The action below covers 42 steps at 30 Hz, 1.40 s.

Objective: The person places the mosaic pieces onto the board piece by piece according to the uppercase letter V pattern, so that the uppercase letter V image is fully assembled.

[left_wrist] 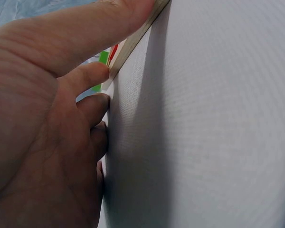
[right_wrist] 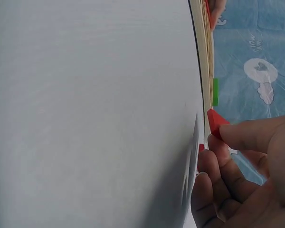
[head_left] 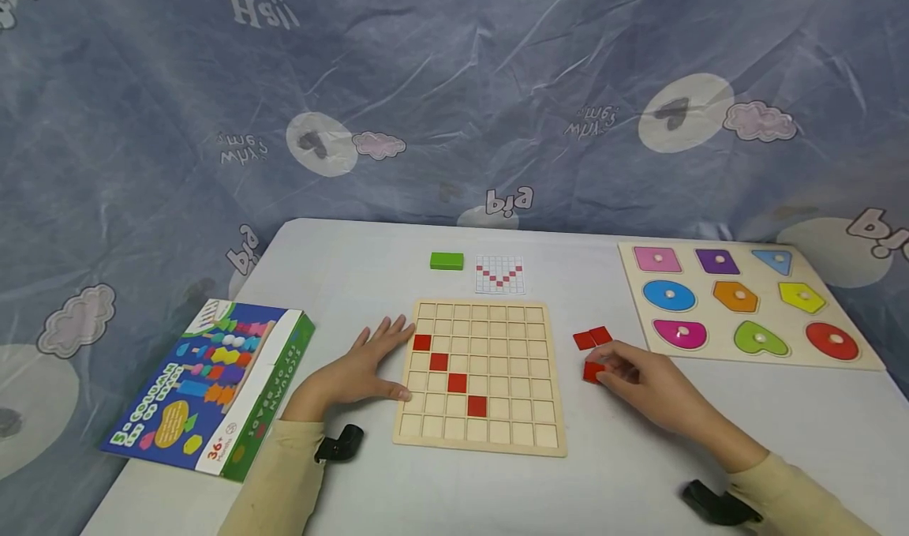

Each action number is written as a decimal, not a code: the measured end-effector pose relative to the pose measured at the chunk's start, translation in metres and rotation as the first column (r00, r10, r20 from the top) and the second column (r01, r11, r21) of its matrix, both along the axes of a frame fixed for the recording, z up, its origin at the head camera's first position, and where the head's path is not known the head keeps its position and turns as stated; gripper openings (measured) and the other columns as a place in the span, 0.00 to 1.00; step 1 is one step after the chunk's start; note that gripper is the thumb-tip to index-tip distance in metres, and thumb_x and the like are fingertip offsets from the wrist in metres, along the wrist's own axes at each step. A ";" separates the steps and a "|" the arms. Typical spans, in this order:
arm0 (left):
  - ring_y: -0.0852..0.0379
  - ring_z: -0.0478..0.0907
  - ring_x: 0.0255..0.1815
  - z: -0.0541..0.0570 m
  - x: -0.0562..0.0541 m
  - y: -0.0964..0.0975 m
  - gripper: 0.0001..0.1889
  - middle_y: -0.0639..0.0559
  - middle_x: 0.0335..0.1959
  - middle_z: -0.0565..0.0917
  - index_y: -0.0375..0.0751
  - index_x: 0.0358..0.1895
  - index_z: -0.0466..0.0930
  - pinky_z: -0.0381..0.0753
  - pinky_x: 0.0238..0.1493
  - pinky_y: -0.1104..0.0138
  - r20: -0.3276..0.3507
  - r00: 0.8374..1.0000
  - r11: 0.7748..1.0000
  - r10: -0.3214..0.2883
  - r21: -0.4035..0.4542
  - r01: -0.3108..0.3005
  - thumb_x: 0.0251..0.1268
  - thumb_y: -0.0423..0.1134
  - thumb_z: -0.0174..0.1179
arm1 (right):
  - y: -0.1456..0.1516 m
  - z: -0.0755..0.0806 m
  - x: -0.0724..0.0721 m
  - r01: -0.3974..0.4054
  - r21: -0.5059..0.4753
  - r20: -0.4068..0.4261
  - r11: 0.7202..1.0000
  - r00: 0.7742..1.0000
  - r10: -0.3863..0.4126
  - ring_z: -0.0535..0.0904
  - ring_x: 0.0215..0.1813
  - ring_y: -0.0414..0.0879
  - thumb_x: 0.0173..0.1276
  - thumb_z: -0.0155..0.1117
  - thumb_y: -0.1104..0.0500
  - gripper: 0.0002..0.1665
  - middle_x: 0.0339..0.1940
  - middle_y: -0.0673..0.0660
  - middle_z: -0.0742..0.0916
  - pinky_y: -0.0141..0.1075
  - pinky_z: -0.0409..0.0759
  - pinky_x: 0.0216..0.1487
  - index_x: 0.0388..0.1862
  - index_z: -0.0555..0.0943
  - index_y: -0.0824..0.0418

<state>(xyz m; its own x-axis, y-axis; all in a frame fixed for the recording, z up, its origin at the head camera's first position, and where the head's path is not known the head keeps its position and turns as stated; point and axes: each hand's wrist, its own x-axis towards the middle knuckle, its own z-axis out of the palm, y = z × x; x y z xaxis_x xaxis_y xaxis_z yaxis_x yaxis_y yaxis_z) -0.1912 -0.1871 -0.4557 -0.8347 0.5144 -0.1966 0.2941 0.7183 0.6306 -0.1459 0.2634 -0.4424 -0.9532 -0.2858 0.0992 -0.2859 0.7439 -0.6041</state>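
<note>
A wooden grid board (head_left: 497,435) lies mid-table, with several red square tiles set in a diagonal from its upper left downward. My left hand (head_left: 358,374) touches the board's left edge with thumb and index finger, its fingers spread. In the left wrist view the thumb (left_wrist: 85,33) presses against the board's side. Right of the board, my right hand (head_left: 642,382) pinches a red tile (head_left: 592,372) between thumb and fingers; the right wrist view shows this tile (right_wrist: 216,124) tilted, off the table. Two more red tiles (head_left: 592,337) lie just beyond that hand.
Behind the board are a green block (head_left: 447,261) and a small pattern card (head_left: 500,275) with a red V of squares. A knob puzzle board (head_left: 760,303) with colored shapes lies at the right. On the left rests a blue and green box (head_left: 206,386). A patterned curtain (head_left: 454,94) hangs behind.
</note>
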 end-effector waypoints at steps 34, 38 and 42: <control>0.42 0.33 0.84 0.000 0.000 0.002 0.59 0.44 0.84 0.45 0.47 0.83 0.51 0.30 0.81 0.46 0.007 1.000 1.000 0.006 -0.024 -0.006 0.51 0.54 0.78 | -0.059 0.006 -0.004 -0.061 -0.118 0.045 0.991 0.997 0.067 0.78 0.34 0.39 0.65 0.74 0.62 0.11 0.30 0.40 0.84 0.30 0.79 0.36 0.44 0.87 0.49; 0.41 0.33 0.84 0.001 0.000 0.002 0.59 0.43 0.84 0.45 0.46 0.83 0.51 0.30 0.80 0.45 0.004 1.000 1.000 0.006 -0.021 -0.006 0.51 0.55 0.78 | -0.066 0.005 -0.005 -0.090 -0.140 0.051 0.986 0.994 0.098 0.78 0.33 0.39 0.66 0.73 0.62 0.10 0.29 0.41 0.83 0.30 0.79 0.35 0.43 0.87 0.50; 0.40 0.33 0.84 0.001 0.000 0.002 0.59 0.42 0.84 0.45 0.44 0.83 0.51 0.30 0.80 0.44 0.004 1.000 1.000 0.004 -0.017 -0.004 0.51 0.55 0.77 | -0.075 0.005 -0.005 -0.108 -0.150 0.063 0.983 0.991 0.119 0.78 0.33 0.39 0.66 0.73 0.61 0.09 0.29 0.41 0.83 0.30 0.79 0.35 0.43 0.86 0.50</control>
